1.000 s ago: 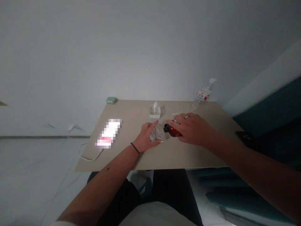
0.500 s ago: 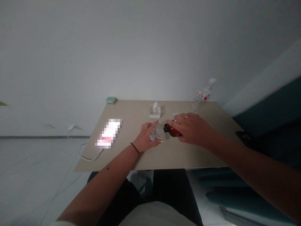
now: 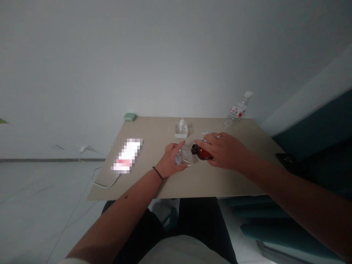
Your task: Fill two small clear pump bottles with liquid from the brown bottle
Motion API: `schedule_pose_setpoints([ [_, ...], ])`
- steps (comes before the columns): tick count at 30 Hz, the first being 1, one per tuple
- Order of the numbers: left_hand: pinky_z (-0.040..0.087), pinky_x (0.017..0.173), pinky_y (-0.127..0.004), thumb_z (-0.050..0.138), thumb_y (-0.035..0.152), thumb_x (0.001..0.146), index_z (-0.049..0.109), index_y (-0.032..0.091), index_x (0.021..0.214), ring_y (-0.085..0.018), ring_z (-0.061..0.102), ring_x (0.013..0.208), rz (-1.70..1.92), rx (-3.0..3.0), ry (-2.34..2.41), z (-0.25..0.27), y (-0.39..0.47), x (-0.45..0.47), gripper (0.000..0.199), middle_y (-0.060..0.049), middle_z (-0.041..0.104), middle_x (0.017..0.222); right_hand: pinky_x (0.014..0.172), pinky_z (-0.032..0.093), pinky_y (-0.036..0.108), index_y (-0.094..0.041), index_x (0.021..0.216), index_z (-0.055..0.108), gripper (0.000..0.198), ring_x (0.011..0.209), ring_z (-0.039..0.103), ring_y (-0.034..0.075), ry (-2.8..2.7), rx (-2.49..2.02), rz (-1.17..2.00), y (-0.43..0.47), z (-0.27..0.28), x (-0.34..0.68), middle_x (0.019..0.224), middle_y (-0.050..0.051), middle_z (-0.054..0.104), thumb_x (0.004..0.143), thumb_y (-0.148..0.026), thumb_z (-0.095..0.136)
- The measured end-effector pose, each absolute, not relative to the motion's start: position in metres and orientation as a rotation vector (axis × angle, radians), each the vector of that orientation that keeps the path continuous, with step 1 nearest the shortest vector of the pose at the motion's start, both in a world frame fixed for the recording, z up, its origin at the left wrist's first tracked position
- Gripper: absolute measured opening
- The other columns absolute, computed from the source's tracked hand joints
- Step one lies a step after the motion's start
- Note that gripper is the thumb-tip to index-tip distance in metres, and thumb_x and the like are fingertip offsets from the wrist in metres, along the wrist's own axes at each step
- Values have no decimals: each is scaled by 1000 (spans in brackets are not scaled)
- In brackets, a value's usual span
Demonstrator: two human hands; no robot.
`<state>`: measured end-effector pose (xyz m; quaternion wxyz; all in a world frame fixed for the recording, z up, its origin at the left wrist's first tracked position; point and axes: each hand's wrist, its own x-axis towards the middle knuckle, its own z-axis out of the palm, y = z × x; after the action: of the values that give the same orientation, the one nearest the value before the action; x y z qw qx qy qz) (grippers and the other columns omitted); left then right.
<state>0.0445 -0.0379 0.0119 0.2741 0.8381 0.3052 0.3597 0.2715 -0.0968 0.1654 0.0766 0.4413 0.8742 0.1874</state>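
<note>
At the centre of the frame, a small clear glass bottle (image 3: 184, 156) is gripped on the beige table (image 3: 192, 179) by the left hand (image 3: 172, 161). A dark red bottle (image 3: 202, 151), tilted toward it, is clasped by the right hand (image 3: 224, 150). Another clear bottle (image 3: 181, 129) is seen just above.

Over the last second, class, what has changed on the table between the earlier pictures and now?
Almost nothing. The right hand keeps its grip on the dark red bottle, tipped neck-first towards the small clear container that the left hand still holds. Both stay put on the table.
</note>
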Motion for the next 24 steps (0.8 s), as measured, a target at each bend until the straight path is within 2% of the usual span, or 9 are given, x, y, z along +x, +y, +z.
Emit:
schedule_pose_setpoints([
  [7,39,109,-54,85,38,68,39,25,148,-32,47,119,959,2212,832,18,-40,43,92,-11,49,123,81,46,41,-16,137,54,63,97,63,32,2657,1466,387,-97,150,278,114,16,65,79,-35,69],
  [10,39,109,-54,84,38,69,40,24,145,-32,47,119,961,2208,821,19,-40,42,89,-11,49,123,85,50,43,-16,139,53,69,100,64,33,2708,1694,138,-97,138,287,120,17,63,76,-36,72],
  [13,38,109,-54,83,41,69,42,23,143,-32,47,119,971,2203,811,19,-39,40,87,-12,49,124,95,51,46,-19,138,52,76,111,62,34,2838,1996,-215,-94,128,299,126,15,62,69,-37,78],
  [19,39,109,-53,83,42,70,41,24,143,-31,47,119,967,2184,812,16,-38,37,87,-11,49,125,102,49,53,-26,134,53,75,117,61,33,2955,2665,-701,-69,119,320,132,10,61,66,-39,80],
  [22,39,109,-53,83,40,70,41,24,143,-31,48,119,980,2185,817,15,-37,36,85,-11,49,126,102,49,53,-27,135,50,75,117,62,31,2989,2818,-845,-40,112,326,133,9,61,67,-39,79],
  [24,38,109,-53,83,38,70,41,24,142,-31,48,121,986,2180,827,14,-36,35,84,-11,49,127,102,49,53,-28,138,44,76,119,61,30,2961,2876,-819,-18,103,327,136,10,59,70,-39,76],
])
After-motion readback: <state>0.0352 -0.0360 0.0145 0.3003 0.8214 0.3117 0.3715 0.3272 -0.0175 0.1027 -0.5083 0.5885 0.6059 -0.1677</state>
